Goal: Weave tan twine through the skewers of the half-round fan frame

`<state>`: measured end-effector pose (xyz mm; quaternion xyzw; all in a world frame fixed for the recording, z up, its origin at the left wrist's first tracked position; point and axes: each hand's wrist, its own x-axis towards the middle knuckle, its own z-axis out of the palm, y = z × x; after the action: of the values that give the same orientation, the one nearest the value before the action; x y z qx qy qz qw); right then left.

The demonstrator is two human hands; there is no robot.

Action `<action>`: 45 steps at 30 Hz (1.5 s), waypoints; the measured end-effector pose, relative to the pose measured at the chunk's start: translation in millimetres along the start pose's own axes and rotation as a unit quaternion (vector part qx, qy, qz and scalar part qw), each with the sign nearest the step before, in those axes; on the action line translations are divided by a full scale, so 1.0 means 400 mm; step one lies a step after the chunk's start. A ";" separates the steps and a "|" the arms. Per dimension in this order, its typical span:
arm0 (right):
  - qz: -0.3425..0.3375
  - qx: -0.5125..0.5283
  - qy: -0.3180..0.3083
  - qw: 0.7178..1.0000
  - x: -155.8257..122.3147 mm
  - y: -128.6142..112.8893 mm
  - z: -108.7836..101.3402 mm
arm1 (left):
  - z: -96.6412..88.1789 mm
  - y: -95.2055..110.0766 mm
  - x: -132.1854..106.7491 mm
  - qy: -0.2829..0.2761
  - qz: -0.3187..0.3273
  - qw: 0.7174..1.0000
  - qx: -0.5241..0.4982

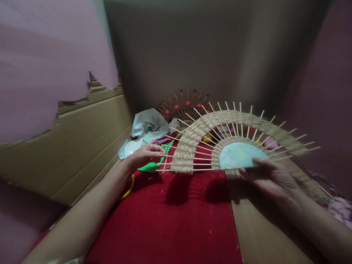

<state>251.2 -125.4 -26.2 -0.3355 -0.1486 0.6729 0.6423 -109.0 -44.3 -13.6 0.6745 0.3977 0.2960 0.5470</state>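
Observation:
A half-round woven piece [198,132] is held up over the red cloth [170,216]. It has a pale blue half-disc centre [238,156], thin wooden skewers fanning out, and bands of tan jute rope woven through them. My right hand [265,176] grips the blue centre from below, thumb on top. My left hand [144,154] pinches the tips of the leftmost skewers, fingers closed on them. A second fan-shaped piece [184,106] with pink flowers stands behind, partly hidden.
Torn brown cardboard [82,135] leans along the left wall. A crumpled whitish cloth [148,126] and green paper [154,165] lie behind my left hand. A yellow ring [129,187] peeks from under my left wrist. A cardboard strip [261,227] lies at right.

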 end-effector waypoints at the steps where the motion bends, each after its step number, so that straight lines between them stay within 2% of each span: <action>1: 0.002 0.004 -0.001 1.000 0.002 0.002 -0.001 | 0.010 0.001 0.000 -0.006 -0.005 1.000 0.004; 6: -0.008 0.020 0.012 1.000 0.003 0.005 -0.001 | 0.036 -0.001 0.001 -0.029 -0.014 0.999 -0.001; 10: -0.022 0.023 0.008 0.999 0.005 0.001 -0.004 | 0.011 -0.005 0.001 -0.002 -0.004 1.000 0.021; 14: -0.030 0.018 -0.013 0.999 0.017 0.000 -0.017 | -0.014 -0.006 -0.003 0.001 -0.006 1.000 0.025; 18: -0.035 0.016 -0.038 0.999 0.022 0.000 -0.024 | -0.019 -0.005 -0.008 0.006 -0.008 1.000 0.014; 21: -0.039 0.016 -0.033 0.999 0.022 0.000 -0.023 | -0.023 -0.002 -0.011 0.000 -0.006 1.000 0.007; 27: -0.023 0.016 -0.040 0.999 0.026 0.010 -0.027 | -0.042 0.027 -0.025 0.012 -0.034 0.992 0.122; 32: -0.020 0.025 -0.044 0.999 0.025 0.021 -0.028 | -0.011 0.054 -0.028 0.024 -0.030 0.982 0.185; 37: -0.021 0.030 -0.033 0.999 0.018 0.026 -0.020 | 0.010 0.046 -0.019 0.009 -0.032 0.994 0.103; 41: -0.020 0.038 -0.019 0.999 0.011 0.024 -0.012 | -0.020 0.015 -0.012 -0.019 -0.052 0.998 -0.008; 45: -0.024 0.040 -0.019 0.999 0.005 0.021 -0.005 | -0.044 -0.010 -0.009 -0.024 -0.035 0.996 -0.080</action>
<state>246.2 -125.0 -33.4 -0.2930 -0.1414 0.6688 0.6685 -126.4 -38.0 -13.5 0.6212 0.3831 0.2912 0.6185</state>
